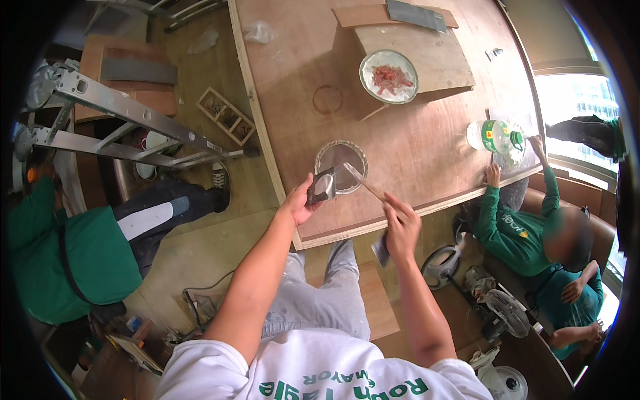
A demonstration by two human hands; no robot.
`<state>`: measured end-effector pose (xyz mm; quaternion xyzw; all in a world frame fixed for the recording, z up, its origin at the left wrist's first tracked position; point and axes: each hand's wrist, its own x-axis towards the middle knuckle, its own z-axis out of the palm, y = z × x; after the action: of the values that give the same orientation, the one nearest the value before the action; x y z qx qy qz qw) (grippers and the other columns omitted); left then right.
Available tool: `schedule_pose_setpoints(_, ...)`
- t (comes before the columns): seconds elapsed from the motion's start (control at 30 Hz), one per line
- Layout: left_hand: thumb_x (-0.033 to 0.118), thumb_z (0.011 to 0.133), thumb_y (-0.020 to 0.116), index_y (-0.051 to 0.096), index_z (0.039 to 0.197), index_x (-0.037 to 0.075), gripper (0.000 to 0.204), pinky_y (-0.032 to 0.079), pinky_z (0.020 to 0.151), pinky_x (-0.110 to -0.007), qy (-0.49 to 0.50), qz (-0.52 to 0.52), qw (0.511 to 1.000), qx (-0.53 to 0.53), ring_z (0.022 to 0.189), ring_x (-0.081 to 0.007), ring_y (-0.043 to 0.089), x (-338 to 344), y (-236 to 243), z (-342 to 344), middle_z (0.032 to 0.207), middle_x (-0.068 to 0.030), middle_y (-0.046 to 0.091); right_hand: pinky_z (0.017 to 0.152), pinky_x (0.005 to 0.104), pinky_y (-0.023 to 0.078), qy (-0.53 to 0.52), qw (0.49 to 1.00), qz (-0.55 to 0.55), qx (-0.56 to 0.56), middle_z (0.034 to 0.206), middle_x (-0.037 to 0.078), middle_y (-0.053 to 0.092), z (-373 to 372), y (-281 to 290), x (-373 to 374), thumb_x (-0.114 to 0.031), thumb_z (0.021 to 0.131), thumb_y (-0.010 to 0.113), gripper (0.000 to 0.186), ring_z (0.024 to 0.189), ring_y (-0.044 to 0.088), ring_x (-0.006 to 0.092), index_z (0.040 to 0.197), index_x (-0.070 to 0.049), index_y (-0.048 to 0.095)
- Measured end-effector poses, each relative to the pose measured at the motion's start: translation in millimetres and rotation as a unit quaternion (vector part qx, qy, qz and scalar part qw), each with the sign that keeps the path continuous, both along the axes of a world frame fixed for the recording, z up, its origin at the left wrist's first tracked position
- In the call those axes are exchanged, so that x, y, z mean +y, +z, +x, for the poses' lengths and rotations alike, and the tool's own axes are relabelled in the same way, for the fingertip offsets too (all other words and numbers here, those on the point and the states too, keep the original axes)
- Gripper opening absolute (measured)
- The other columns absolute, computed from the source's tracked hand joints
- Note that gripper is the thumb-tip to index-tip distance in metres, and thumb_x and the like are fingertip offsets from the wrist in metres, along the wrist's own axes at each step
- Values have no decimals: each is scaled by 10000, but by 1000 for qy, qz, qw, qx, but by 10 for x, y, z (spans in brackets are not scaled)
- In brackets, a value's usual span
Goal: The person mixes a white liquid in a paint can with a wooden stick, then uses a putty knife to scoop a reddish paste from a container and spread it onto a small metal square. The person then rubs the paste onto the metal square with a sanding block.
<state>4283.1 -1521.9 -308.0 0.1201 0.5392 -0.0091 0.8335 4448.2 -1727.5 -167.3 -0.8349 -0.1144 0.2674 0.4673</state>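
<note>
My left hand grips a dark, shiny flat plate with a pale smear on it, held at the near left rim of a round tub. Grey-brown material shows inside the tub, which stands on the wooden table near its front edge. In my right hand a slim, light stick-like tool is pinched, its pale tip over the tub's right side. A grey flat piece shows beside that hand's wrist; whether the hand holds it, I cannot tell.
Farther back, a round container with red bits rests on a board. A large clear bottle lies at right, near a seated person in green. Left are an aluminium ladder and another person in green; a fan stands lower right.
</note>
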Motion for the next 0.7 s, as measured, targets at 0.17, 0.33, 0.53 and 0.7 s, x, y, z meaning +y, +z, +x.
schedule_pose_setpoints(0.17,536,1015,688,721,1045,192,346,525,653,-264,-39,-21,999,-10,803,-97,642,93,235,-401,955,37,713,911,390,571,7,993,-113,44,1132,247,773,70,-935,570,-230,957,727,322,1060,764,325,1198,-26,790)
schedule_pose_setpoints(0.33,537,1015,684,726,1028,185,355,496,559,-231,-38,-19,999,-15,722,-75,661,84,418,-739,894,53,726,924,430,574,-2,977,-204,59,1139,267,762,104,-1201,772,-438,915,799,505,1074,747,389,1215,-32,781)
schedule_pose_setpoints(0.53,525,1012,688,743,1013,179,350,519,511,-203,5,-14,1000,-13,691,-57,684,180,658,-753,868,62,744,812,371,536,-52,975,-202,77,967,180,760,700,-1264,102,-700,873,745,761,883,692,249,1088,29,787)
schedule_pose_setpoints(0.7,519,1024,673,743,1057,145,382,569,551,-226,19,-5,998,-60,721,-70,714,367,774,-659,897,43,761,485,254,330,-123,953,-61,271,729,-77,549,1582,-630,248,-563,1011,652,502,529,425,88,1158,-95,754)
